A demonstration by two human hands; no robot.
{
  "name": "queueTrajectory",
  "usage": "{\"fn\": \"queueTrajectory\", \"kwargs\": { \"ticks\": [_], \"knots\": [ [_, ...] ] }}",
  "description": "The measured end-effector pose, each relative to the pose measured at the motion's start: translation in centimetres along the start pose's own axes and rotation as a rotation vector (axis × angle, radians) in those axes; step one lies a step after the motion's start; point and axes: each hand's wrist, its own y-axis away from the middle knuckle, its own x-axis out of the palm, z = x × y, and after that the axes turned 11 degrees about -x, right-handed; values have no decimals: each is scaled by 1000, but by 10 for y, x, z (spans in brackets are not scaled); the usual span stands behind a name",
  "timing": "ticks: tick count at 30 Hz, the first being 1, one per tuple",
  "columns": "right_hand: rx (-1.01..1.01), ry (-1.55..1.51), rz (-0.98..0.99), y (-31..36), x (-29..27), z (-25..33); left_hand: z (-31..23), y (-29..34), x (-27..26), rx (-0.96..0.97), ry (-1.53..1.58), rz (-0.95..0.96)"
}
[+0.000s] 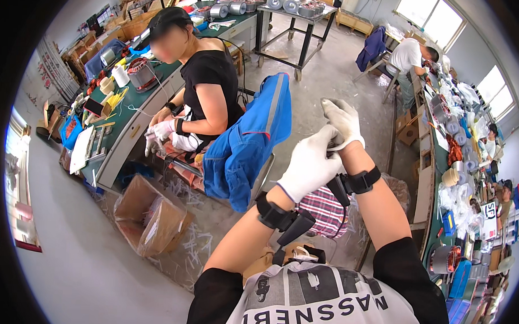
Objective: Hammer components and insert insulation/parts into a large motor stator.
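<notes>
Both of my hands wear white knit gloves and are raised in front of my chest. My left hand (309, 166) is closed, its fingertips at the wrist of the other hand, pinching the cuff of the white glove (352, 132) there. My right hand (342, 118) points up and away, its fingers loosely stretched out and holding nothing that I can see. Its palm side is partly hidden by the left hand. A black strap with a device sits on my left wrist (278, 213), and another on my right wrist (363, 181).
At left, a seated co-worker (208, 86) works at a green bench (123, 123). A blue jacket (249, 139) hangs beside them, near an open cardboard box (152, 215). A cluttered bench (430, 185) runs along the right. A wheeled table (299, 15) with metal parts stands ahead.
</notes>
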Motion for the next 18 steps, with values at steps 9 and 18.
{"fn": "queueTrajectory", "kwargs": {
  "ticks": [9, 18],
  "knots": [
    [-133, 318, 103, 26, 30, 16, -7, -2, 0, 340, -418, -253],
    [255, -1166, 52, 13, 18, 17, 16, 10, -16, -184, -201, -162]
  ]
}}
